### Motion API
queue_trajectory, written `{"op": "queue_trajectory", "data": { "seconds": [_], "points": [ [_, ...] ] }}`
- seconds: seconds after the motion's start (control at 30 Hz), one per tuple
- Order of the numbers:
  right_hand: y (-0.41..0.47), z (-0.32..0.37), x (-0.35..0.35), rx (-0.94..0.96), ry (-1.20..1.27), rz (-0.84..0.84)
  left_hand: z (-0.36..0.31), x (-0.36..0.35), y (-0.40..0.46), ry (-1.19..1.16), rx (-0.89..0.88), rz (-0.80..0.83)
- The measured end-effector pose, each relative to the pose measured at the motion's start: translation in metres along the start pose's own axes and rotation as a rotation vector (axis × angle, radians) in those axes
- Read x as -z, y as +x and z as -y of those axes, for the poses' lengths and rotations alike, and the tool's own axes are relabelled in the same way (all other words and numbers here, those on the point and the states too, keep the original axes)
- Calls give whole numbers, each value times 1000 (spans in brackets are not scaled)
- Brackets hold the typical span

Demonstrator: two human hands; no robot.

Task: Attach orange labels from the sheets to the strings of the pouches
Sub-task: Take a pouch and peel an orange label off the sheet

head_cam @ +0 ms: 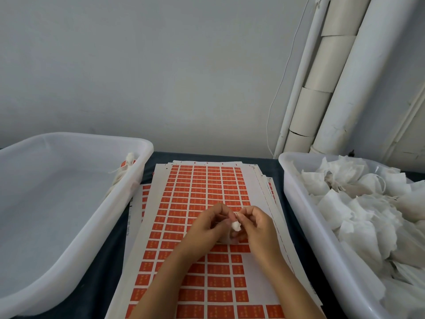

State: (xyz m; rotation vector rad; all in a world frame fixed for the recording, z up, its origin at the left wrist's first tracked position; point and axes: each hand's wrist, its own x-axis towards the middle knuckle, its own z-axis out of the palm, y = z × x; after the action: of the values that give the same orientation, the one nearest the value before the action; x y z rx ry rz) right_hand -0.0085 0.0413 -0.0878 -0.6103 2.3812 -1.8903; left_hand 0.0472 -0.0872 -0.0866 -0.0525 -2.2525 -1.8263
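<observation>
A small white pouch [236,226] is held above a fanned stack of orange label sheets [207,196], with crumpled white pouches [358,203] heaped at right.

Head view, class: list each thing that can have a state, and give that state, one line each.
Left bin: nearly empty, one labelled pouch at its right wall.
Right bin: piled with unlabelled pouches.
Top sheet: part used, gaps lower right.
Left hand, right hand: fingers pinching a small pouch.
</observation>
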Motion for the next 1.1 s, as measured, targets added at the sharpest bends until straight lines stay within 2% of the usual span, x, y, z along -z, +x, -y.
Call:
{"op": "queue_trajectory", "data": {
  "seconds": [0.07, 0.1, 0.2, 0.23, 0.43, 0.6, 0.73, 0.87, 1.0, 1.1],
  "points": [
    [-1, 1, -1, 29, -10, -16, 0, -1, -3, -60, 33, 72],
    [-2, 1, -1, 45, -14, -18, 1, -2, -3, -16, 23, 73],
    [-3, 3, -2, 92, -52, -19, 2, -7, -1, 224, -50, -40],
    [-4, 3, -2, 109, -75, -22, 2, -9, 0, 241, -77, -77],
    [-4, 8, -3, 156, -90, -77, -1, -12, 0, 88, -114, -152],
    [-5, 6, -3, 186, -103, -172, -5, -14, 0, 198, -122, -137],
    [-4, 7, 1, 149, -80, -250, -7, -17, -1, 201, -135, -126],
    [-3, 9, 3, 33, 53, -322, -10, -18, -1, 123, -142, -133],
    [-1, 9, 10, 120, -22, -180, -10, -17, -3, 14, -70, -108],
    [1, 9, 16, 207, -188, -50, -7, -13, -3, 4, -23, -108]
  ]
}}
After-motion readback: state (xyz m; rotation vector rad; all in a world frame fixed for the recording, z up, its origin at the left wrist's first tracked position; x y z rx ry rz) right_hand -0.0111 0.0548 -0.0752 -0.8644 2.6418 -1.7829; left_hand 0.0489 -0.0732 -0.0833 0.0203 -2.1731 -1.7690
